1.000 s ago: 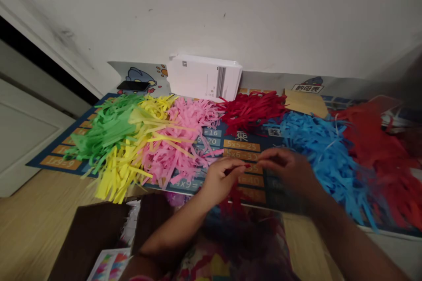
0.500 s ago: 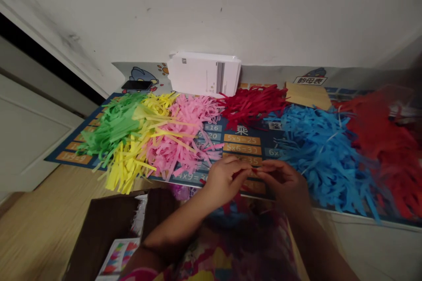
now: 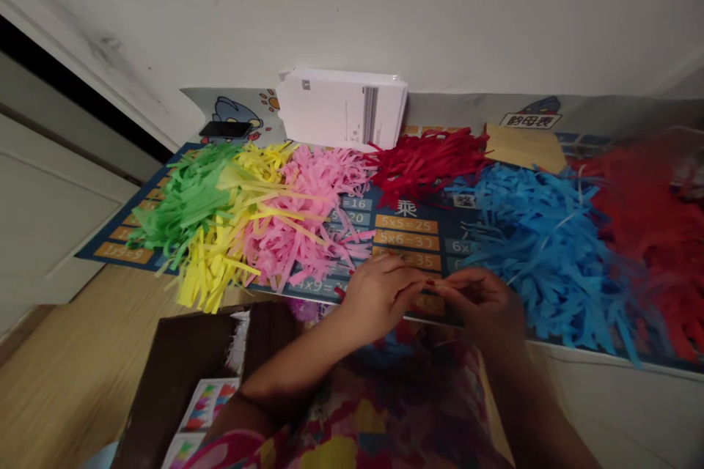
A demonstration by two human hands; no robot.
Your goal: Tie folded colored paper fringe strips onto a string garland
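Red paper strip [image 3: 430, 283], mostly hidden

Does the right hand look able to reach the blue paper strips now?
Probably yes: the blue strips lie beside the right hand, nothing visible between, though it seems busy with a red piece.

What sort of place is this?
Probably a room at home: a dark-blue printed multiplication-table mat under pink paper-strip fringe, a pale wood-grain floor, and a white panelled door.
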